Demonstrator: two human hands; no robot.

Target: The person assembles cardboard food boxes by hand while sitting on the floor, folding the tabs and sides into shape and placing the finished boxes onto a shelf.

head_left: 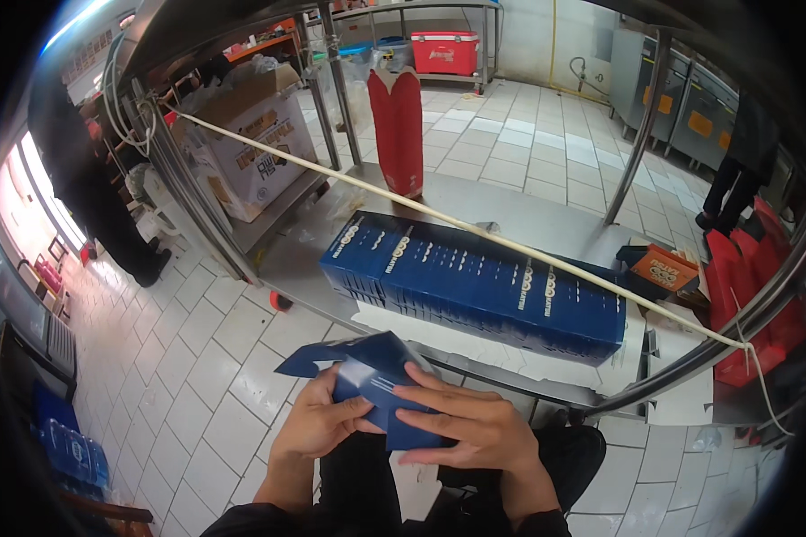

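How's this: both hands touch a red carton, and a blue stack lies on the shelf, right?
Not red: the head view shows the left hand and right hand touching a blue carton. The blue stack does lie on the shelf.

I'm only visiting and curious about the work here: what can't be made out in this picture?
All in the head view:
- Inside of the dark-blue folded cardboard box: hidden by its panels and the hands.
- Several fingers of the left hand: hidden behind that box.
- Contents of the red hard-sided cooler with a white lid: hidden by the closed lid.
- Head of the dark-clothed person at far right: lost at the dark picture edge.
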